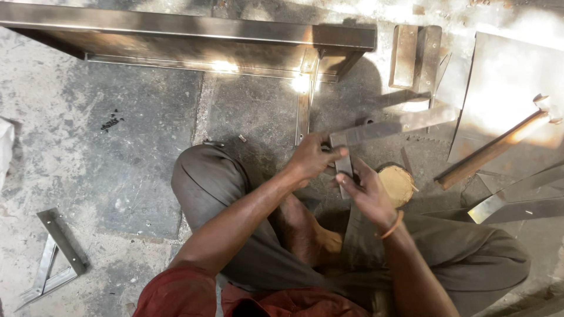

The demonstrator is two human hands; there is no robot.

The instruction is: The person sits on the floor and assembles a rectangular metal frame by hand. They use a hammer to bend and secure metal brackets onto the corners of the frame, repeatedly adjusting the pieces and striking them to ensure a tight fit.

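So, only the one head view here, looking straight down at someone sitting on a concrete floor with knees spread. The left hand has its fingers curled tight around the corner of a metal square, right where the long flat arm meets the short one. The long arm runs up and to the right over the floor, the short one points down between both hands. The right hand sits just below, fingers loosely bent with the fingertips touching the short arm; can't tell if it's actually pinching it. Just beside the right hand is a small round tin with tan stuff inside. A hammer lies to the right on sheet metal, and a steel frame runs across the top.
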